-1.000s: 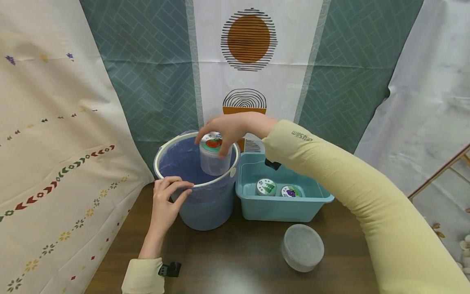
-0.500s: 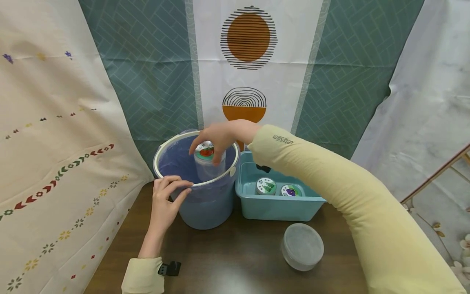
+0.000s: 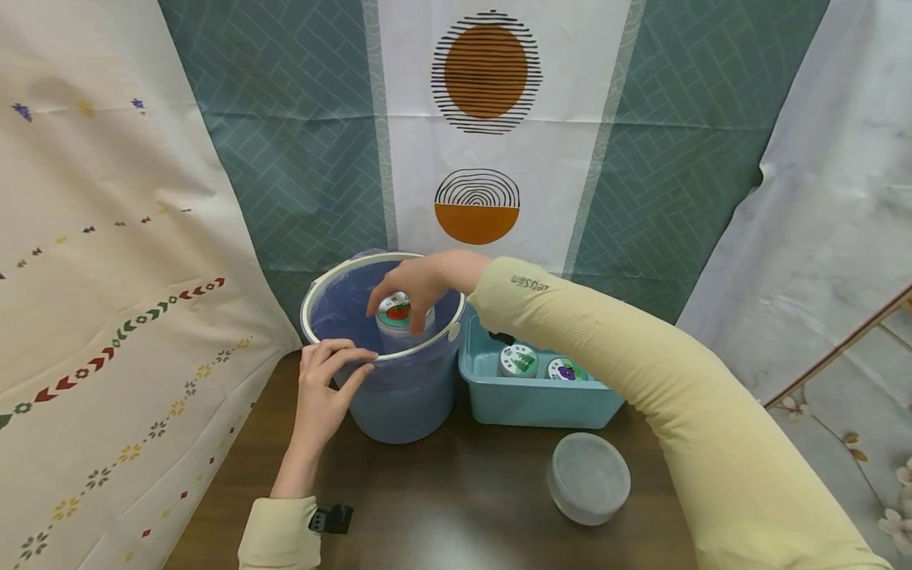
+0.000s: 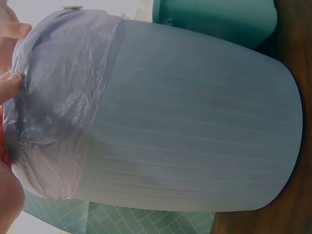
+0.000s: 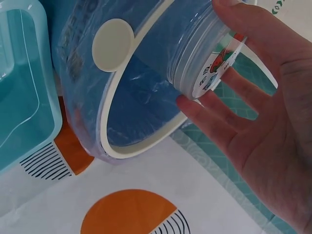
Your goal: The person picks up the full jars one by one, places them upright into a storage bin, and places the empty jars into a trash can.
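A blue trash bin [image 3: 402, 408] with a cream rim and a clear plastic liner [image 4: 63, 97] stands on the table. My left hand [image 3: 322, 400] holds the near left part of its rim, fingertips and thumb on the liner-covered edge. Inside the mouth of the bin, my right hand [image 3: 420, 285] grips a clear plastic jar [image 3: 394, 310] by its lid, from above. A red tomato-like picture on a white and green label marks the lid. In the right wrist view the jar [image 5: 195, 53] sits between thumb and fingers; its lower part is hidden by the bin rim in the head view.
A teal tub [image 3: 545, 404] stands right of the bin, holding a jar with a green-pictured lid [image 3: 518, 361] and another with a purple-pictured lid [image 3: 565, 370]. A round clear container [image 3: 588, 479] lies on the brown table [image 3: 442, 507]. Patterned cloths hang behind and at the sides.
My right hand has lowered the jar deeper into the bin, moving down and slightly left. The left hand keeps its place on the rim.
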{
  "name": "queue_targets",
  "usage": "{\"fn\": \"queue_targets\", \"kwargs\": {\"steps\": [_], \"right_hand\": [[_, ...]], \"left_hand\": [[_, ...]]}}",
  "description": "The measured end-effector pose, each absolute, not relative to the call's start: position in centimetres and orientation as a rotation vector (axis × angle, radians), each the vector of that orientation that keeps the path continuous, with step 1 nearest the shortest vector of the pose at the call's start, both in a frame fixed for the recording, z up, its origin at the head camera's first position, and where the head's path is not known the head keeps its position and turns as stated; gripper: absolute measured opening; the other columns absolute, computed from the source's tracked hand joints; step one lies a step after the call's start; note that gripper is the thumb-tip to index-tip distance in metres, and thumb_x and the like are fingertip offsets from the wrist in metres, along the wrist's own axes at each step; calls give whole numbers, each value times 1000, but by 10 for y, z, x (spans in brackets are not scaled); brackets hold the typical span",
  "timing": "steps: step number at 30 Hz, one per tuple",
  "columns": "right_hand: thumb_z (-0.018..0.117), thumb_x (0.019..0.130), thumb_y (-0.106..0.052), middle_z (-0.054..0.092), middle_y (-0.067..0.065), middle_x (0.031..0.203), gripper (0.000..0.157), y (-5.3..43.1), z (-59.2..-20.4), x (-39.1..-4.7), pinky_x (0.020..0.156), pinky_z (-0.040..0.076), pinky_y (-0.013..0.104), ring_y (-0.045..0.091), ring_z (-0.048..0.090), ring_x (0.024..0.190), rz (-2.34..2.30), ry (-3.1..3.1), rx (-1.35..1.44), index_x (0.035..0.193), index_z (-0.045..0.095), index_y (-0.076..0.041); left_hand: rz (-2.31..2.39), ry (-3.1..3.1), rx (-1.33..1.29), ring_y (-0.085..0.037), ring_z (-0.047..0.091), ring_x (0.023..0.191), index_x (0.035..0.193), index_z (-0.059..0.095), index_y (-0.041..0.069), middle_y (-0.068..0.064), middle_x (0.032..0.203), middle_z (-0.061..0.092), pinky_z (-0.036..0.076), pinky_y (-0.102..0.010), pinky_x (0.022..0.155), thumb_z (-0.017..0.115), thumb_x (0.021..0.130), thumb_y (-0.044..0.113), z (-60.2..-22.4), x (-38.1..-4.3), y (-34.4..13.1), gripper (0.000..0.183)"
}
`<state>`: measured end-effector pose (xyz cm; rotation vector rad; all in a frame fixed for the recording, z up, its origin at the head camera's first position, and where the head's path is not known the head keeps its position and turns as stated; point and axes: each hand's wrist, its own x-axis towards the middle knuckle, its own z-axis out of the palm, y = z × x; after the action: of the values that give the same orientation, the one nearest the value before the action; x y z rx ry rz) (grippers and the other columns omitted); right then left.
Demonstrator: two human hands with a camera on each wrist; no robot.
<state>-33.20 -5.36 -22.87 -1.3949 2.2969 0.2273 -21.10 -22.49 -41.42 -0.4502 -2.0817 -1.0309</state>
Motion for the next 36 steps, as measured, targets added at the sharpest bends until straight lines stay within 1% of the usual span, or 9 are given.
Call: {"fn": "queue_targets", "kwargs": {"steps": [6,13,18,25,32,36], "right_hand": [[79,84,-26,37,-2,158,76,-53,-228,-332,116,37,41,20,35,144,207,2291,-1392,150,42,-31],[80,83,-31,31,-4,162,82,-50,-227,-333,120,32,42,20,26,151,205,2319,-1376,153,36,-36],[82,82,-33,30,-3,162,84,-47,-226,-334,119,32,43,20,25,151,194,2325,-1358,152,37,-36],[78,85,-31,32,-2,161,78,-41,-227,-335,118,33,42,20,29,149,203,2327,-1377,152,38,-35],[77,85,-34,35,-2,159,75,-35,-226,-336,119,32,44,21,31,148,194,2358,-1375,150,41,-36],[77,85,-33,35,-3,160,73,-32,-226,-337,120,31,44,21,30,148,196,2370,-1384,150,42,-36]], "left_hand": [[-1024,-2070,-457,-15,41,100,97,77,15,-4,100,62,27,-34,92,79,79,1,-413,-211,-224,23],[-996,-2057,-471,-15,41,99,97,77,15,-5,100,62,28,-37,90,79,78,-1,-413,-212,-223,26],[-994,-2056,-470,-15,41,99,97,77,15,-5,101,63,28,-37,89,79,78,-1,-413,-211,-224,25],[-1017,-2074,-453,-13,40,100,97,77,15,-5,101,62,28,-36,91,78,80,1,-413,-211,-223,22],[-1019,-2057,-450,-15,40,99,96,77,15,-4,100,62,28,-36,90,78,79,-1,-414,-211,-223,23],[-1032,-2096,-427,-15,40,100,97,77,15,-4,101,61,28,-35,92,78,81,2,-413,-210,-224,21]]}}
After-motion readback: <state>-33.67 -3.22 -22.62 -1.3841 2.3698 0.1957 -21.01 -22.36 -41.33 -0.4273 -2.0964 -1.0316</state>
